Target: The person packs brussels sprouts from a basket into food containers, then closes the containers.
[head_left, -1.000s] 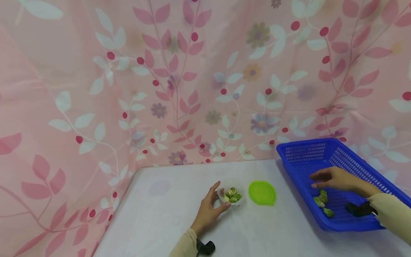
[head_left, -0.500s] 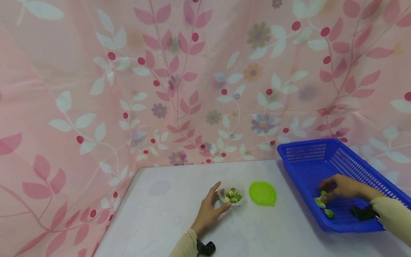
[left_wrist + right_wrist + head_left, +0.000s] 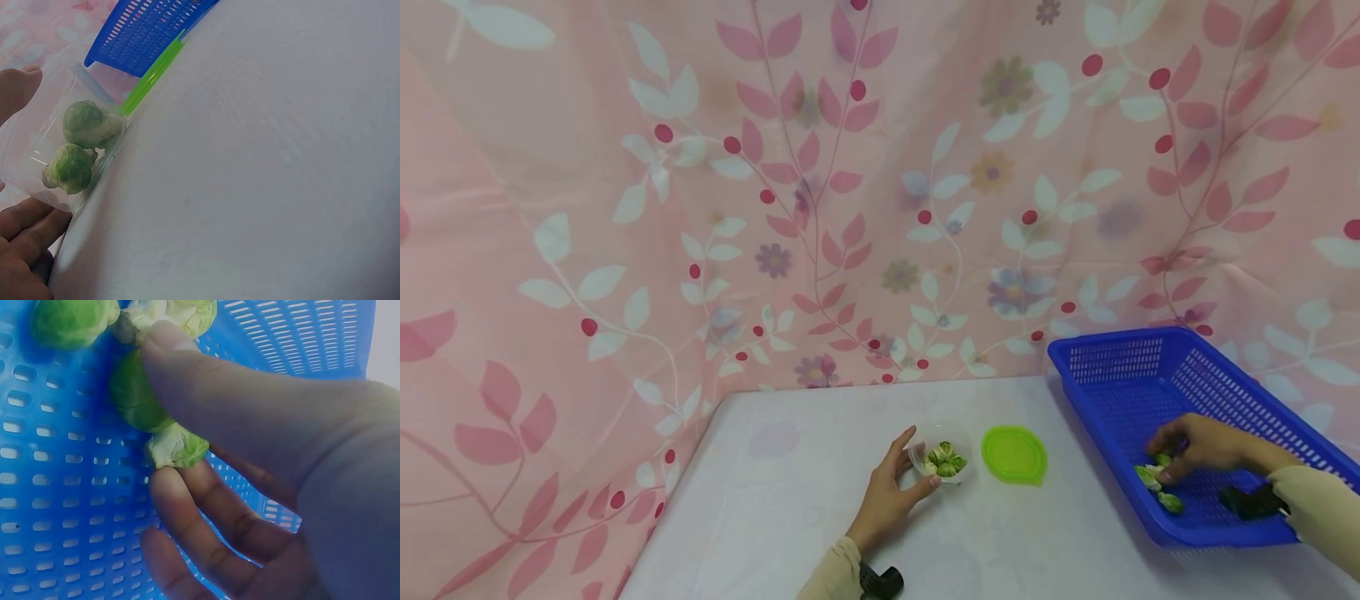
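My left hand (image 3: 887,492) holds a small clear plastic container (image 3: 916,454) on the table, thumb on one side and fingers on the other. Several Brussels sprouts (image 3: 944,460) lie inside it; the left wrist view shows two sprouts (image 3: 72,167) through its wall. My right hand (image 3: 1206,446) reaches down into the blue basket (image 3: 1101,442). Its thumb and fingers close round a Brussels sprout (image 3: 178,447) there, with the index fingertip hidden behind the thumb in the right wrist view. More sprouts (image 3: 70,322) lie right beside the hand, one nearer the basket's front (image 3: 1170,502).
A flat green lid (image 3: 1013,454) lies on the white table (image 3: 760,500) between the container and the basket. Behind the table hangs a pink floral curtain (image 3: 850,208). The basket's raised rim (image 3: 1195,542) stands around the right hand.
My right hand has lowered and shifted slightly right into the basket, its thumb and fingers coming down round the sprouts. The left hand and the container have stayed in place.
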`<state>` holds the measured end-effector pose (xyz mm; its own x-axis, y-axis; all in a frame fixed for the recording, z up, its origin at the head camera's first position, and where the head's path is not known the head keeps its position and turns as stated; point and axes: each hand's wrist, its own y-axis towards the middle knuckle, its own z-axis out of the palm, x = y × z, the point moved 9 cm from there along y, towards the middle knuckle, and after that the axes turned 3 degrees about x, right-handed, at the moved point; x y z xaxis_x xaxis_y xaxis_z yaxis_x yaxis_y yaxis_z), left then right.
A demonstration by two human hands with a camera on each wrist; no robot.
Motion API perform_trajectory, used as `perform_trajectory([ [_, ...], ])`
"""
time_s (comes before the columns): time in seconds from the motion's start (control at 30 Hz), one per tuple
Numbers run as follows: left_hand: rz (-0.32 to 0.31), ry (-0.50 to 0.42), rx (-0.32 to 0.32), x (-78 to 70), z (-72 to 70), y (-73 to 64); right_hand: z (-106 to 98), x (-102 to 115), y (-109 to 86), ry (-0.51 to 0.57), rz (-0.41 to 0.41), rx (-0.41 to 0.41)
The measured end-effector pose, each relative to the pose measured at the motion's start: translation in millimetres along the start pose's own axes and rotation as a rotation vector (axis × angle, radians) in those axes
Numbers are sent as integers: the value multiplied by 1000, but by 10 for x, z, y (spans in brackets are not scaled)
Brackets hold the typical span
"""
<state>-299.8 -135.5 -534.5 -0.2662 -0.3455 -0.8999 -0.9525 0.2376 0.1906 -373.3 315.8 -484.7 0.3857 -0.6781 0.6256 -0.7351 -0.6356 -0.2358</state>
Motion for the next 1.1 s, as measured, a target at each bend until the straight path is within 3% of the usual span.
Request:
perform_trajectory([
  [0.23,3,-7,1,3,1,1,5,5,-22,-1,-1,-7],
  [0.47,4,4,-2,29,7,1,-19,-101,-21,35,56,-2],
  [0.77,-5,5,-6,19,0,-2,-10,-78,-31,80,-3,42],
  [1.1,-7,2,-6,21,-4,-1,3,-62,-46,108,-9,54],
])
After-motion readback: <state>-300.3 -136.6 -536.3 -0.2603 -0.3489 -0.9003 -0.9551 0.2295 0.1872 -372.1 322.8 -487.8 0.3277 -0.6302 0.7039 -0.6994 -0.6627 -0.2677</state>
